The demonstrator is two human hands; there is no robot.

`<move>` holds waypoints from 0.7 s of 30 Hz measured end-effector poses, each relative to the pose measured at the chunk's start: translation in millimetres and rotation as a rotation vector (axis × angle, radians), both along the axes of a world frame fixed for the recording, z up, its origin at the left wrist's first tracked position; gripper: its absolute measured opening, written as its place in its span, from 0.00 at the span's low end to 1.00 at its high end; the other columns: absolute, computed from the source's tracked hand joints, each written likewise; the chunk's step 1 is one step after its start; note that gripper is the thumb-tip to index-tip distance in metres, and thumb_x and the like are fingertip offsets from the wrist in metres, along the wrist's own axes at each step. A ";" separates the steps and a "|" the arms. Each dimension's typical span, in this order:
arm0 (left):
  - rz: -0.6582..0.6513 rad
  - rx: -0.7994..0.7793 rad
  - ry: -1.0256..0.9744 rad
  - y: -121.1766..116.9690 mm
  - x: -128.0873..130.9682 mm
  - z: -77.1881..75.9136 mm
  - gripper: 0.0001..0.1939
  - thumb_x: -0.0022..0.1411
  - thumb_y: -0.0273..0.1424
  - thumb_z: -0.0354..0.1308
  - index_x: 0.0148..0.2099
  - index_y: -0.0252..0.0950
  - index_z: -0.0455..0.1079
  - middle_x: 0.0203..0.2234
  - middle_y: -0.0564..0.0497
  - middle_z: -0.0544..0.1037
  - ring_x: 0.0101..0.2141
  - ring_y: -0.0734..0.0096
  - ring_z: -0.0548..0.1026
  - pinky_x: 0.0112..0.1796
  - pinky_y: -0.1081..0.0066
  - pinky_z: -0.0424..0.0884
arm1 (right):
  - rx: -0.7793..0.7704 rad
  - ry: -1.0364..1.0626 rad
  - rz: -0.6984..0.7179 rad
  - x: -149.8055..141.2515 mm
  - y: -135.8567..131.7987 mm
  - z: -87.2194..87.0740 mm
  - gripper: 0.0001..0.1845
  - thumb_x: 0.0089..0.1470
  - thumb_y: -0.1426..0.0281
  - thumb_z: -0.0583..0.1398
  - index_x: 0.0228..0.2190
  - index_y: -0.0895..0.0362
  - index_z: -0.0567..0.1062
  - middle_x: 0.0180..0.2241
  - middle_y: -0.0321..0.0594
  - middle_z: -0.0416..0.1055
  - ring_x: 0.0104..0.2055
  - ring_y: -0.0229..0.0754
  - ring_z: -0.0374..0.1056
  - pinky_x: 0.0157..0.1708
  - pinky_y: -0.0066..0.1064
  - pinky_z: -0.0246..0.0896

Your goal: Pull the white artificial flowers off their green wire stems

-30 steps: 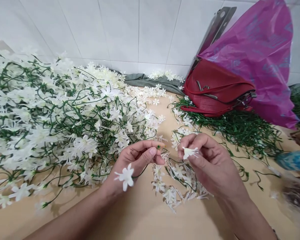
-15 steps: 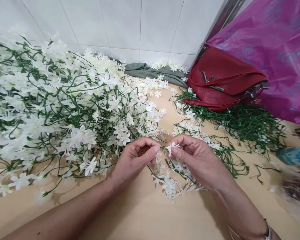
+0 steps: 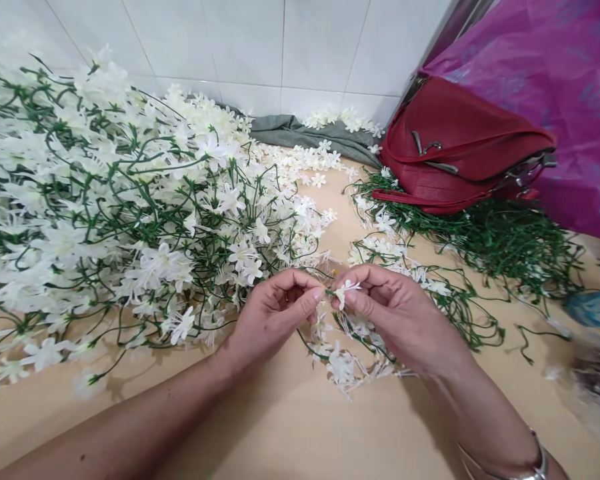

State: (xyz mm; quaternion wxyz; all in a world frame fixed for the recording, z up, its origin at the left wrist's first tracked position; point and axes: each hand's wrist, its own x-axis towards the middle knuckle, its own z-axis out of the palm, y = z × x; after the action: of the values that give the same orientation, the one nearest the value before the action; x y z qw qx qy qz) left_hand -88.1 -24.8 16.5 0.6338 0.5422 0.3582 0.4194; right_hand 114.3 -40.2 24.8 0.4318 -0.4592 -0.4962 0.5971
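Note:
Between my hands is a small white artificial flower (image 3: 347, 292) with a short bit of green stem at its base. My left hand (image 3: 280, 312) pinches the green stem end between thumb and forefinger. The white petals are held in a pinch by my right hand (image 3: 397, 313), its fingertips partly behind the flower. Just below both hands lie loose white petals (image 3: 343, 370) and green stems on the tan tabletop (image 3: 290, 427). A large heap of white artificial flowers (image 3: 145, 200) with green stems rises beside my left hand.
A red handbag (image 3: 465, 147) rests on a pile of green stems (image 3: 510, 247) at the right, with a purple plastic bag (image 3: 555, 87) behind it. Grey-green cloth (image 3: 315, 135) runs along the tiled wall (image 3: 250, 47). A blue item (image 3: 595, 308) lies at the right edge.
The view has shifted slightly. My hands keep their pinch on the flower and have hardly moved relative to each other.

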 end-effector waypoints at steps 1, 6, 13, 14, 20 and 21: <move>-0.004 -0.007 -0.002 -0.2 0.2 -0.2 0.09 0.66 0.36 0.63 0.37 0.35 0.75 0.22 0.55 0.74 0.24 0.76 0.72 0.30 0.74 0.71 | -0.002 -0.005 -0.005 -0.9 0.3 -0.2 0.12 0.55 0.58 0.71 0.33 0.52 0.80 0.29 0.34 0.73 0.29 0.36 0.64 0.30 0.29 0.56; -0.016 -0.023 0.010 -0.9 0.9 -4.0 0.10 0.67 0.37 0.63 0.38 0.35 0.74 0.23 0.53 0.77 0.24 0.74 0.75 0.30 0.73 0.73 | 0.033 -0.020 -0.033 -5.6 2.5 -1.0 0.10 0.54 0.60 0.72 0.31 0.52 0.80 0.30 0.35 0.75 0.32 0.38 0.66 0.33 0.29 0.60; 0.016 0.045 0.073 -2.9 3.0 -11.7 0.11 0.69 0.37 0.60 0.37 0.34 0.72 0.23 0.51 0.78 0.26 0.72 0.75 0.33 0.71 0.71 | 0.017 0.065 0.024 -6.8 5.3 -10.2 0.07 0.56 0.64 0.71 0.31 0.52 0.81 0.37 0.36 0.79 0.39 0.40 0.72 0.42 0.31 0.66; 0.021 0.054 0.076 -3.2 3.2 -12.6 0.11 0.69 0.37 0.60 0.37 0.34 0.72 0.23 0.51 0.78 0.26 0.72 0.74 0.33 0.70 0.71 | 0.016 0.079 0.030 -7.0 5.9 -12.1 0.06 0.56 0.65 0.71 0.31 0.52 0.81 0.38 0.36 0.79 0.41 0.40 0.73 0.43 0.32 0.66; 0.061 0.038 0.068 -4.3 4.0 -13.6 0.11 0.70 0.36 0.58 0.38 0.34 0.72 0.24 0.51 0.79 0.28 0.72 0.75 0.34 0.69 0.71 | 0.088 0.110 -0.019 -13.2 8.3 -17.9 0.05 0.55 0.67 0.71 0.29 0.52 0.81 0.39 0.37 0.79 0.43 0.40 0.73 0.47 0.33 0.67; 0.065 0.034 0.063 -4.5 4.2 -13.1 0.10 0.69 0.36 0.58 0.37 0.34 0.71 0.24 0.51 0.79 0.27 0.72 0.75 0.34 0.70 0.71 | 0.093 0.112 -0.027 -14.3 8.4 -18.3 0.05 0.55 0.67 0.72 0.29 0.52 0.81 0.39 0.37 0.79 0.43 0.40 0.73 0.47 0.34 0.67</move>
State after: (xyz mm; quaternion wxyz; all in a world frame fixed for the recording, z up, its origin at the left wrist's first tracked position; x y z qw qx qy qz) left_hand -83.9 -29.3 3.4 0.5990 0.5539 0.3881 0.4287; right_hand 100.0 -31.8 6.6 0.4876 -0.4112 -0.4924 0.5922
